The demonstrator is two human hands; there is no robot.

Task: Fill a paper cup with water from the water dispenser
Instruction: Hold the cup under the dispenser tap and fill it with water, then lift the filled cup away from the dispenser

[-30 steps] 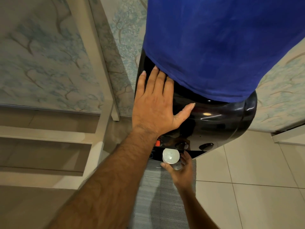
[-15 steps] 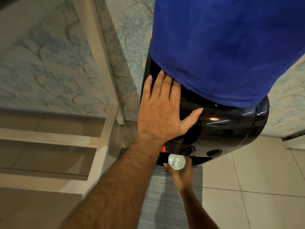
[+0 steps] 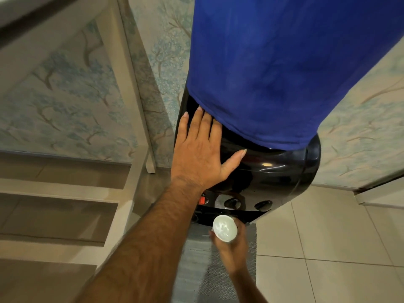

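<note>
A glossy black water dispenser stands against the wall, its bottle hidden under a blue cloth cover. My left hand lies flat, fingers spread, on the dispenser's top left shoulder. Below, my right hand grips a white paper cup seen from above, with water glinting inside. The cup sits just in front of and below the dispenser's taps, clear of them. A red tab marks the left tap.
A grey woven mat lies on the tiled floor in front of the dispenser. Beige shelving stands to the left. Patterned wallpaper covers the wall behind.
My right hand has drawn the cup down and back, out from under the taps. My left hand stays flat on the dispenser. The view has shifted slightly.
</note>
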